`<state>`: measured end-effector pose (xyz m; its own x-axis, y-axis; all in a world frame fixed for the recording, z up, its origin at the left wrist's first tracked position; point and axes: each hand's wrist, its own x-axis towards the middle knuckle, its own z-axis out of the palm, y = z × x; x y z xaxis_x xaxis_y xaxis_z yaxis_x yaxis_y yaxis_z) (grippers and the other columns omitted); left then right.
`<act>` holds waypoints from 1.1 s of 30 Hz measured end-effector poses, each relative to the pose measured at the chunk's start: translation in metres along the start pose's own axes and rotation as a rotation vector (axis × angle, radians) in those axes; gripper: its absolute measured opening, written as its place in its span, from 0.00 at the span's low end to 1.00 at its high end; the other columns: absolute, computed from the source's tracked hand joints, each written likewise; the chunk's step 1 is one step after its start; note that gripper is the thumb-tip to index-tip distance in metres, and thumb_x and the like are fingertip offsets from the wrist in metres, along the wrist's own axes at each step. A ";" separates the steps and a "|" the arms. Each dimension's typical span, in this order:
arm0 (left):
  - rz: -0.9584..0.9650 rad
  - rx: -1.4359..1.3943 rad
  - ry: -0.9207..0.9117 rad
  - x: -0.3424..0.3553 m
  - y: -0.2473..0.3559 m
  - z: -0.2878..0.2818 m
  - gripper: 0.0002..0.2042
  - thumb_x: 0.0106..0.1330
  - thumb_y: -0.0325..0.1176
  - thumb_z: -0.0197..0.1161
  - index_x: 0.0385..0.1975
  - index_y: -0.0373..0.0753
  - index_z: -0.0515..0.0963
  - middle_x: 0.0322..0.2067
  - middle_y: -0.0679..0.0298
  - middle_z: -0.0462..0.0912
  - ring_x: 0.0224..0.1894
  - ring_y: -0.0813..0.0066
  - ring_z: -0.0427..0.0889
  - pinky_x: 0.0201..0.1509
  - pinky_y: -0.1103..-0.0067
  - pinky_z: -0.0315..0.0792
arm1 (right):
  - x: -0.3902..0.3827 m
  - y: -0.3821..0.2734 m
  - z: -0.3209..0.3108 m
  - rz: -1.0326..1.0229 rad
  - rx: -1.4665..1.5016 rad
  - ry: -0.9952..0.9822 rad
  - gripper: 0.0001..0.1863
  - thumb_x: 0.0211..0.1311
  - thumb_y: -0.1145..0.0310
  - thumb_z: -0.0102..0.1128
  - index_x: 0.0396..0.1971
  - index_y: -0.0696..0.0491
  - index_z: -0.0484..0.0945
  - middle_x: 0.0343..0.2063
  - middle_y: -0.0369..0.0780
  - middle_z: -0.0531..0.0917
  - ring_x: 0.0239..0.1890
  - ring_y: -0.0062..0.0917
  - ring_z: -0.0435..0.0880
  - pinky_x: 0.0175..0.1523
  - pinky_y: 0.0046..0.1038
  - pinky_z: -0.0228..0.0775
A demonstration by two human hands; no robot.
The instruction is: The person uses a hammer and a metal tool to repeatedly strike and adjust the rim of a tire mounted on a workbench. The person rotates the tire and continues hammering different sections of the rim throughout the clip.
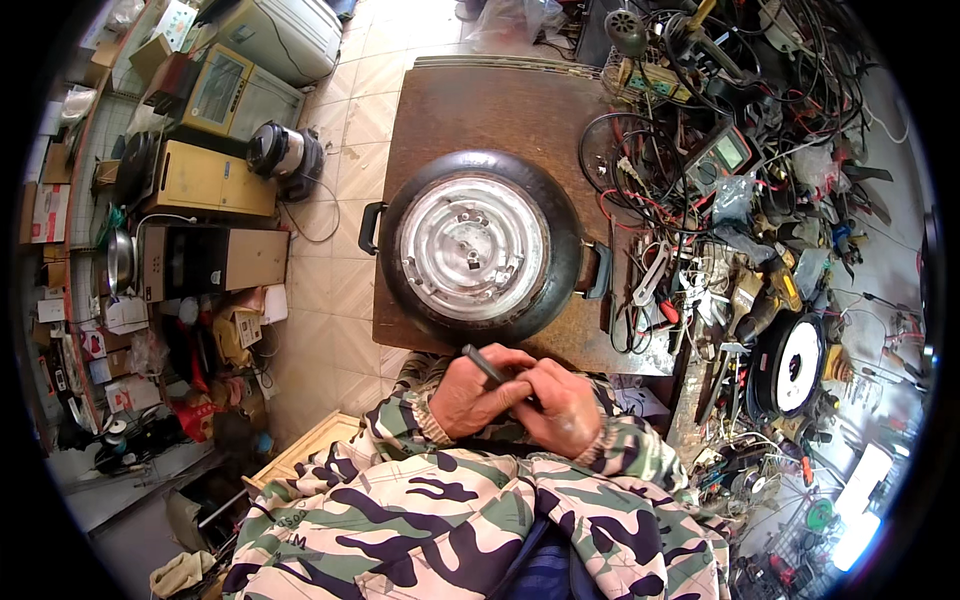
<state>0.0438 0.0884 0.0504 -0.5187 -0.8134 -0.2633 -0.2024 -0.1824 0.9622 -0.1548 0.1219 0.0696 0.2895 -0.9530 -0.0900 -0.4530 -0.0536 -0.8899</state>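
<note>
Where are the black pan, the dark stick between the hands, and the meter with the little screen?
Black pan (564, 250): head view, on the right side of its dark wall.
Dark stick (485, 366): head view, on its bare shaft.
Meter (731, 153): head view, on its screen.

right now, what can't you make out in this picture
Lower end of the dark rod: head view, covered by the fingers of the left hand and right hand.
Side of the black pan facing the table: head view, hidden by the pan itself.
Reading on the meter: head view, too small.
</note>
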 end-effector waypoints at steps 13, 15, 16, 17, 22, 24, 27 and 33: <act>0.022 -0.126 0.415 0.005 -0.018 -0.076 0.10 0.76 0.24 0.62 0.54 0.31 0.79 0.46 0.58 0.87 0.49 0.70 0.88 0.54 0.76 0.82 | -0.200 0.275 -0.127 0.844 -0.979 0.570 0.23 0.66 0.59 0.69 0.51 0.61 0.80 0.47 0.53 0.86 0.55 0.53 0.82 0.59 0.48 0.76; 0.109 0.202 0.412 0.014 -0.022 -0.080 0.10 0.74 0.23 0.64 0.51 0.32 0.81 0.45 0.56 0.88 0.47 0.65 0.89 0.53 0.74 0.82 | -0.221 0.286 -0.135 0.952 -1.154 0.560 0.25 0.66 0.59 0.70 0.54 0.62 0.78 0.50 0.54 0.85 0.57 0.53 0.81 0.61 0.48 0.75; 0.150 0.365 0.418 0.016 -0.023 -0.082 0.09 0.72 0.23 0.65 0.50 0.33 0.82 0.45 0.55 0.88 0.47 0.63 0.89 0.52 0.73 0.82 | -0.209 0.267 -0.145 1.064 -1.072 0.533 0.26 0.66 0.59 0.70 0.55 0.62 0.78 0.52 0.54 0.84 0.57 0.53 0.82 0.61 0.48 0.75; 0.168 0.430 0.419 0.018 -0.020 -0.086 0.09 0.69 0.23 0.67 0.47 0.35 0.85 0.44 0.51 0.88 0.46 0.56 0.89 0.51 0.70 0.81 | -0.227 0.297 -0.151 1.047 -1.148 0.551 0.28 0.65 0.56 0.71 0.56 0.62 0.77 0.52 0.55 0.84 0.56 0.53 0.82 0.59 0.48 0.76; 0.112 0.462 0.224 0.035 -0.017 -0.104 0.09 0.71 0.23 0.67 0.49 0.32 0.84 0.42 0.56 0.91 0.46 0.69 0.90 0.52 0.75 0.81 | -0.222 0.285 -0.154 1.112 -1.009 0.402 0.35 0.64 0.52 0.71 0.62 0.62 0.73 0.55 0.60 0.81 0.59 0.55 0.81 0.61 0.49 0.76; 0.112 0.460 0.169 0.038 -0.016 -0.109 0.09 0.71 0.23 0.67 0.49 0.32 0.84 0.42 0.57 0.91 0.45 0.69 0.90 0.51 0.75 0.81 | -0.228 0.301 -0.155 1.114 -1.038 0.339 0.36 0.62 0.52 0.72 0.62 0.61 0.74 0.53 0.59 0.83 0.54 0.55 0.83 0.58 0.51 0.77; 0.069 0.480 0.126 0.044 -0.008 -0.108 0.10 0.71 0.24 0.66 0.50 0.34 0.83 0.38 0.56 0.89 0.40 0.70 0.89 0.46 0.75 0.80 | -0.242 0.321 -0.155 1.103 -0.963 0.443 0.33 0.60 0.56 0.70 0.59 0.62 0.75 0.51 0.59 0.83 0.51 0.56 0.84 0.55 0.52 0.78; 0.043 0.510 0.069 0.050 -0.010 -0.111 0.09 0.71 0.25 0.66 0.49 0.36 0.82 0.33 0.54 0.86 0.35 0.64 0.86 0.42 0.74 0.79 | -0.252 0.332 -0.172 0.904 -0.269 0.740 0.15 0.66 0.60 0.63 0.32 0.60 0.79 0.18 0.40 0.76 0.16 0.32 0.74 0.21 0.37 0.63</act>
<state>0.1119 -0.0111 0.0352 -0.4832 -0.8517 -0.2029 -0.5702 0.1303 0.8111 -0.5232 0.2929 -0.1259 -0.7396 -0.6135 -0.2768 -0.4297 0.7469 -0.5074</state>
